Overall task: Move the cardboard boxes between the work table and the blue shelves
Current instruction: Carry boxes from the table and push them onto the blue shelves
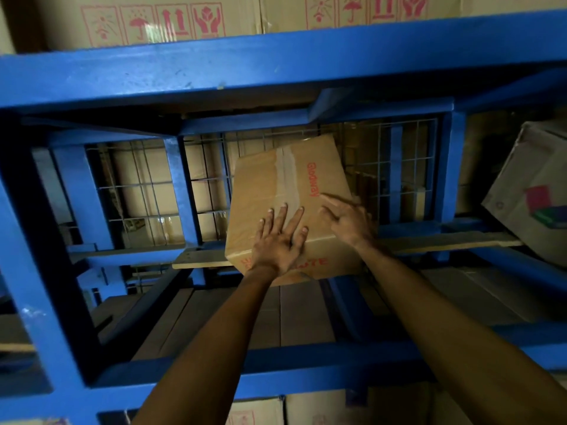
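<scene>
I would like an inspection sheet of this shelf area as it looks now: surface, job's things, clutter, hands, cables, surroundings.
Surface: wooden shelf board inside the blue shelves; its front edge shows beside the box.
Job's things: taped cardboard box with red print, set askew, its near corner past the board's front edge.
Clutter: grey carton leaning tilted at the right.
Hands: left hand flat on the box top, fingers spread; right hand at the box's right side, fingers loosely extended, contact unclear.
Cables: nothing seen.
Surroundings: wire mesh behind the shelf; cartons with handling symbols on the level above; more boxes below.
</scene>
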